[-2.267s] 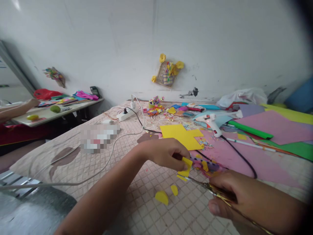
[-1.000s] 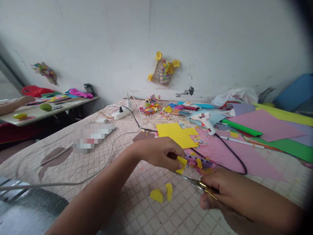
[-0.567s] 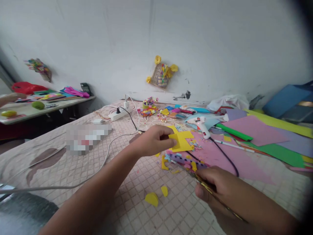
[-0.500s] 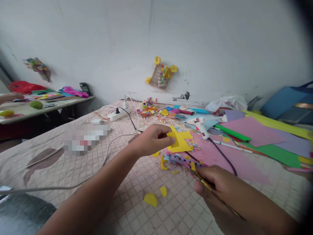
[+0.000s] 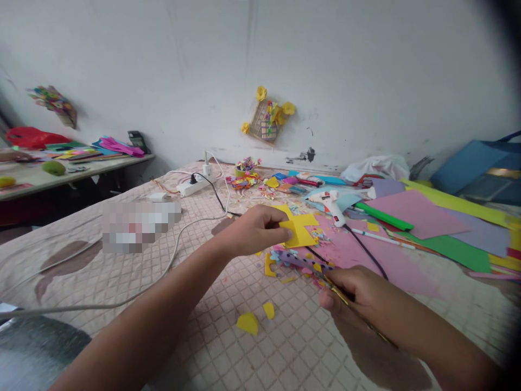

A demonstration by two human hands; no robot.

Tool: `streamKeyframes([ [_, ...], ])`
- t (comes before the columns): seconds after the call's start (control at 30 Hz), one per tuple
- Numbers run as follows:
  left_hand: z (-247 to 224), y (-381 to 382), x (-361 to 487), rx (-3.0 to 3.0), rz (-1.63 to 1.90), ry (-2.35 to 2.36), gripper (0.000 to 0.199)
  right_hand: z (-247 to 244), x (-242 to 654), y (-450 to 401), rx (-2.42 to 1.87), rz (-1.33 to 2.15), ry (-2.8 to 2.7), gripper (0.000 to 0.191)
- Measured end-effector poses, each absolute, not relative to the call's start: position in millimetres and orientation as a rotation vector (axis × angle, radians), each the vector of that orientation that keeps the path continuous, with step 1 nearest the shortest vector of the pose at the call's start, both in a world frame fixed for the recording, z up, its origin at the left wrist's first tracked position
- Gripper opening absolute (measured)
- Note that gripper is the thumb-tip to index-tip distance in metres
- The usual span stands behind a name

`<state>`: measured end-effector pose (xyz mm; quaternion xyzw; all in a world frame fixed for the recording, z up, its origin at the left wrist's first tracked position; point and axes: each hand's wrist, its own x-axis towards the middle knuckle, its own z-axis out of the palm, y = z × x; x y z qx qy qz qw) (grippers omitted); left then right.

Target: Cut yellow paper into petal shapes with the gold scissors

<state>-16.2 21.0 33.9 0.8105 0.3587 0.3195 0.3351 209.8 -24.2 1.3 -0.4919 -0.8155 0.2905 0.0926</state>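
My left hand pinches a notched piece of yellow craft sheet between thumb and fingers, above the table. Lower right, my right hand is closed round gold-coloured scissors, whose blades point up and left, apart from the sheet. Behind the blades lies a purple dotted item with blue edging. A half-round yellow piece and a smaller yellow scrap rest on the quilted cloth in front of me. A yellow offcut lies under the left hand's side.
A white glue gun with a black cord stands behind the right hand. Coloured sheets spread to the right. A power strip and a loose white cable cross the left side. Another person's hand is at the far-left table.
The camera view has shifted slightly. The yellow sheet has turned a little in my left hand. My right hand and the scissors have moved slightly up and left.
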Motion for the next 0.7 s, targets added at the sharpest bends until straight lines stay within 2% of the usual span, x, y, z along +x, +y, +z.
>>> streamKeyframes([
  [0.37, 34.4, 19.7, -15.0, 2.114, 0.801, 0.922, 0.020, 1.5, 211.8, -25.1, -1.463, 0.758, -2.466, 0.041],
  [0.7, 33.5, 17.9, -12.0, 2.111, 0.771, 0.898, 0.021, 1.8, 211.5, -23.0, -1.470, 0.878, -2.449, 0.043],
])
